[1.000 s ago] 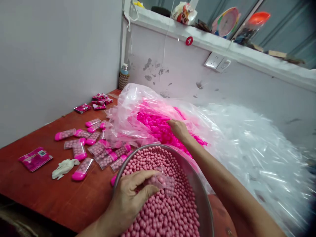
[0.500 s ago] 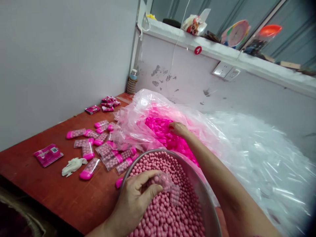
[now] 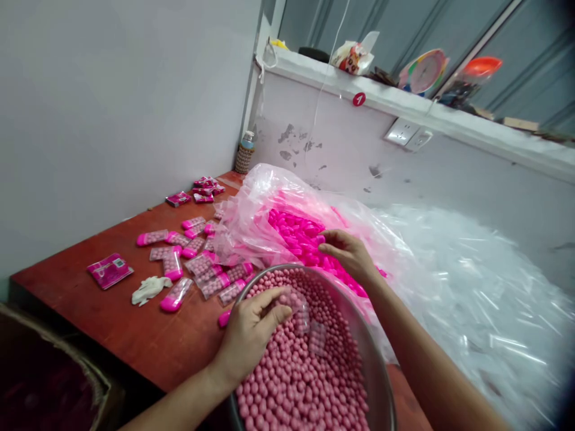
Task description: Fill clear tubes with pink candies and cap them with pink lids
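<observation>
Now that the clear bead container [image 3: 299, 312] slants more steeply than 0.5 seconds ago, the left hand [image 3: 252, 323] pinches it above the metal bowl [image 3: 374, 362], its long axis and far end pointing lower right. Farther right, the right hand [image 3: 353, 254] has drawn back over the pink caps [image 3: 293, 230], thumb and fingers narrowly parted; whether they hold anything, I cannot tell.

Two hands [image 3: 247, 335], one metal bowl [image 3: 372, 365], one bottle [image 3: 248, 140] and one round red sticker [image 3: 359, 99]. More than ten filled tubes [image 3: 178, 293] overlap on the desk [image 3: 130, 326]; pink balls [image 3: 287, 383] and pink caps [image 3: 299, 232] are too many to count.
</observation>
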The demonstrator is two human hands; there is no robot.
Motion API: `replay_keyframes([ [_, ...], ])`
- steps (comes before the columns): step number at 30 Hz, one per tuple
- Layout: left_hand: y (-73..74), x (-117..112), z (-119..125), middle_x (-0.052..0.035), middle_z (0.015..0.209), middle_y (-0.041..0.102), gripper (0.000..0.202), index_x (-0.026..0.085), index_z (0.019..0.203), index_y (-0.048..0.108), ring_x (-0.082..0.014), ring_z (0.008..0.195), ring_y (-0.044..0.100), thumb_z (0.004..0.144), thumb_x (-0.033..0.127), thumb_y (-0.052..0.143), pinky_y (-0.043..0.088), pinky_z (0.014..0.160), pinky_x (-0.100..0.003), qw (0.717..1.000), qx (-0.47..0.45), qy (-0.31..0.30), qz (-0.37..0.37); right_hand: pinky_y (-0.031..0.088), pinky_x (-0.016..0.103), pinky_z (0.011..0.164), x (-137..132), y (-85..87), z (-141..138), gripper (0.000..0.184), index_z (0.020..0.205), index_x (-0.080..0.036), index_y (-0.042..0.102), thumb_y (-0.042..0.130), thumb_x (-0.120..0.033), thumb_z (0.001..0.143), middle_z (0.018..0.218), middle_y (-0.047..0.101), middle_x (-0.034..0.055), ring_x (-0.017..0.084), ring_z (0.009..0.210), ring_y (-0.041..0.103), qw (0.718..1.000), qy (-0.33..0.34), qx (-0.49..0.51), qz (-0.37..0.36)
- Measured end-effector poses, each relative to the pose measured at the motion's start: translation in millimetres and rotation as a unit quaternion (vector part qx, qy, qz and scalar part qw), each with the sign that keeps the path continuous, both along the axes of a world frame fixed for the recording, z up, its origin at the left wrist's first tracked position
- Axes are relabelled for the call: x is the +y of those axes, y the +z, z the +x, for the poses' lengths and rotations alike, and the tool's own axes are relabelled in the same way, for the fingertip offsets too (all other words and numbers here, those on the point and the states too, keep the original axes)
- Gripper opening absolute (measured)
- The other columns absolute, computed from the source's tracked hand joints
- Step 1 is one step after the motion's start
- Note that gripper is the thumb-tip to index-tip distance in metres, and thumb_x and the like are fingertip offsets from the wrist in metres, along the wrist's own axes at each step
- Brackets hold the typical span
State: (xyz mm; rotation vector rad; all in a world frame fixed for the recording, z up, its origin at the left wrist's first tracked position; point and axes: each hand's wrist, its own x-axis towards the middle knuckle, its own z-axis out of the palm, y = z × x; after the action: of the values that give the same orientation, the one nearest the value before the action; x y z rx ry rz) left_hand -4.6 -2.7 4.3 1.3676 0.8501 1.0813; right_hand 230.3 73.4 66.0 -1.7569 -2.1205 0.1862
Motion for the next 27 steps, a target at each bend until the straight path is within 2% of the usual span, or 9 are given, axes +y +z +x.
replay_keyframes([
  [2, 1.6, 0, 1, -0.0018, 0.105, 0.070, 0.025, 0.022, 0.105, 0.066, -0.0190, 0.097, 0.063, 0.082, 0.028, 0.057, 0.048, 0.088, -0.029, 0.999, 0.022, 0.008, 0.031, 0.050, 0.029, 0.065, -41, 3.4, -19, 0.023, 0.100, -0.017, 0.056, 0.055, -0.033, 0.084, 0.084, 0.064, 0.0040, 0.016, 0.072, 0.062, 0.974, 0.086, 0.207, 0.006],
  [3, 2.6, -1, 1, -0.0016, 0.105, 0.070, 0.025, 0.022, 0.104, 0.067, -0.0191, 0.098, 0.063, 0.082, 0.026, 0.057, 0.047, 0.089, -0.029, 0.998, 0.036, 0.010, 0.049, 0.050, 0.029, 0.065, -59, 4.2, -28, 0.021, 0.096, -0.019, 0.059, 0.060, -0.033, 0.081, 0.082, 0.064, 0.0032, 0.016, 0.072, 0.062, 0.966, 0.105, 0.236, 0.012],
  [7, 6.7, -6, 2, -0.0020, 0.100, 0.071, 0.024, 0.023, 0.103, 0.068, -0.0188, 0.092, 0.064, 0.082, 0.024, 0.058, 0.049, 0.084, -0.028, 0.992, 0.059, -0.013, 0.112, 0.048, 0.027, 0.065, -101, 2.8, -52, 0.014, 0.091, -0.022, 0.063, 0.064, -0.028, 0.078, 0.080, 0.066, 0.0026, 0.016, 0.072, 0.060, 0.971, 0.142, 0.191, 0.042],
  [10, 8.3, -11, 1, -0.0026, 0.093, 0.072, 0.022, 0.022, 0.101, 0.069, -0.0175, 0.085, 0.065, 0.083, 0.024, 0.056, 0.050, 0.079, -0.027, 0.989, 0.057, -0.032, 0.134, 0.047, 0.024, 0.061, -111, -1.0, -54, 0.011, 0.089, -0.022, 0.062, 0.063, -0.026, 0.079, 0.078, 0.065, 0.0015, 0.014, 0.068, 0.059, 0.969, 0.163, 0.184, 0.036],
  [19, 6.9, -15, -1, -0.0036, 0.093, 0.073, 0.020, 0.021, 0.098, 0.070, -0.0165, 0.085, 0.066, 0.084, 0.021, 0.055, 0.049, 0.081, -0.026, 0.973, 0.077, -0.054, 0.210, 0.042, 0.026, 0.059, -133, -20.2, -55, 0.005, 0.083, -0.021, 0.057, 0.060, -0.022, 0.080, 0.074, 0.059, 0.0032, 0.015, 0.066, 0.053, 0.980, 0.137, 0.138, 0.044],
  [22, 7.5, -13, 0, -0.0035, 0.093, 0.072, 0.020, 0.021, 0.098, 0.070, -0.0169, 0.086, 0.065, 0.083, 0.020, 0.056, 0.049, 0.082, -0.027, 0.980, 0.067, -0.059, 0.177, 0.044, 0.028, 0.061, -130, -22.6, -54, 0.011, 0.087, -0.021, 0.061, 0.064, -0.024, 0.077, 0.075, 0.061, 0.0035, 0.016, 0.067, 0.054, 0.973, 0.113, 0.201, 0.019],
  [24, 7.3, -10, 1, -0.0036, 0.093, 0.072, 0.020, 0.020, 0.097, 0.070, -0.0177, 0.087, 0.065, 0.081, 0.021, 0.057, 0.050, 0.081, -0.028, 0.992, 0.034, -0.064, 0.104, 0.046, 0.029, 0.062, -127, -24.2, -52, 0.021, 0.094, -0.022, 0.064, 0.067, -0.028, 0.074, 0.080, 0.063, 0.0043, 0.016, 0.069, 0.056, 0.945, 0.089, 0.312, -0.036],
  [25, 6.9, -8, 2, -0.0040, 0.094, 0.072, 0.021, 0.019, 0.098, 0.070, -0.0182, 0.087, 0.065, 0.081, 0.021, 0.057, 0.050, 0.080, -0.028, 0.996, 0.006, -0.068, 0.055, 0.048, 0.030, 0.064, -125, -25.8, -50, 0.027, 0.099, -0.023, 0.064, 0.069, -0.031, 0.073, 0.086, 0.065, 0.0051, 0.017, 0.071, 0.058, 0.918, 0.077, 0.384, -0.068],
  [27, 5.8, -4, 4, -0.0054, 0.095, 0.071, 0.024, 0.015, 0.100, 0.068, -0.0188, 0.085, 0.065, 0.080, 0.024, 0.058, 0.052, 0.075, -0.029, 0.994, -0.064, -0.079, -0.049, 0.050, 0.035, 0.070, -124, -30.9, -46, 0.041, 0.106, -0.026, 0.063, 0.071, -0.040, 0.068, 0.099, 0.066, 0.0061, 0.020, 0.080, 0.061, 0.841, 0.061, 0.525, -0.120],
])
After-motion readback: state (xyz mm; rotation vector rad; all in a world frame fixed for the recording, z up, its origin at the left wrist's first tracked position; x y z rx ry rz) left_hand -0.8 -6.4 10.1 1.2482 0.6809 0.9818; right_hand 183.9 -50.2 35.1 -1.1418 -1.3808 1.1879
